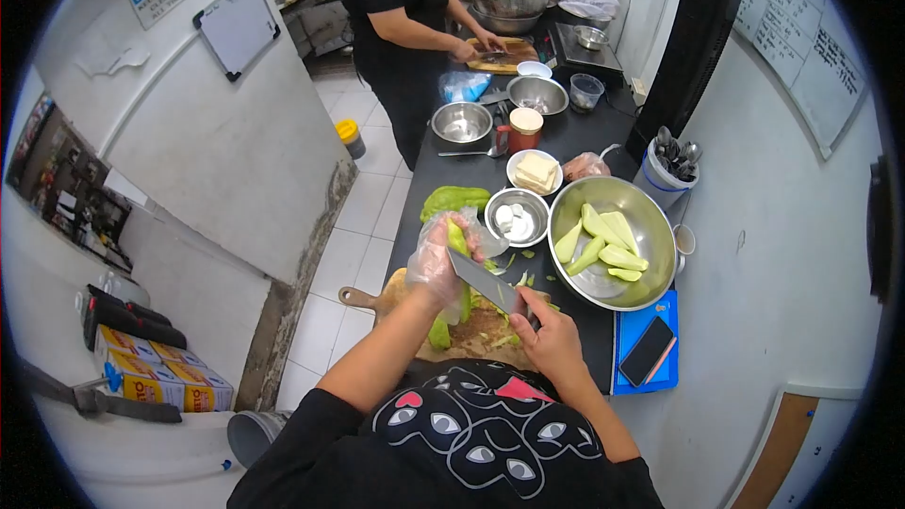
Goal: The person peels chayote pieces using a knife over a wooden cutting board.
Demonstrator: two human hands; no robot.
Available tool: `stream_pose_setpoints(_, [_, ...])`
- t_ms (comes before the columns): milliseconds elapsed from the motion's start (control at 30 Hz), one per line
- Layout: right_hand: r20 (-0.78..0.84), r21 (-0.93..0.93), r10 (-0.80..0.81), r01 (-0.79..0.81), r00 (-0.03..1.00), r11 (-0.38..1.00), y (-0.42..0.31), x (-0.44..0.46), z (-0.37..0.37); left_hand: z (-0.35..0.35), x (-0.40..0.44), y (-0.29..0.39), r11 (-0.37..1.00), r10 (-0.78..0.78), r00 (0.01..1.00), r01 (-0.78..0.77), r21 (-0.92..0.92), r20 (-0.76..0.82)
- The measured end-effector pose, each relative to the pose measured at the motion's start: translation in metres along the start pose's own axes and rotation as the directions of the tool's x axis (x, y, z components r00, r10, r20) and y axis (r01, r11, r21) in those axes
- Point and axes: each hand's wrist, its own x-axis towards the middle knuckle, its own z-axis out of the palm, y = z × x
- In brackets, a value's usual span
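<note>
My left hand (pixel 436 262), in a clear plastic glove, is closed around a green chayote piece (pixel 458 238). In my right hand (pixel 550 337) is a knife (pixel 488 283), gripped by its handle, its broad blade slanting up against the chayote; whether it is cutting in I cannot tell. Below both hands lies a wooden cutting board (pixel 388 300) strewn with green peelings (pixel 492 328). Just beyond my left hand rests a whole green chayote (pixel 456 200). A large steel bowl (pixel 650 294) on the right holds several pale peeled chayote pieces (pixel 617 231).
Behind the board stand a small steel bowl (pixel 542 239) with white contents and a dish of yellowish blocks (pixel 537 172). A phone (pixel 648 352) lies on a blue clipboard (pixel 671 375) at right. Across the table, another person (pixel 401 28) works with a knife on a cutting board (pixel 518 58).
</note>
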Motion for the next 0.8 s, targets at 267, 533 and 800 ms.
stream_pose_setpoints(267, [-0.014, 0.007, -0.017, 0.017, 1.0, 1.0, -0.004, -0.001, -0.005, 0.01, -0.007, 0.0, 0.933, 0.231, 0.971, -0.205, 0.294, -0.055])
stream_pose_setpoints(533, [-0.024, 0.081, -0.042, 0.044, 0.999, 0.996, -0.007, 0.0, -0.006, 0.026, -0.02, 0.017, 0.86, 0.271, 0.956, -0.294, 0.417, 0.113])
stream_pose_setpoints(800, [0.017, 0.136, -0.032, 0.029, 0.999, 0.99, -0.003, 0.0, -0.003, 0.028, -0.027, 0.018, 0.78, 0.284, 0.927, -0.372, 0.504, 0.244])
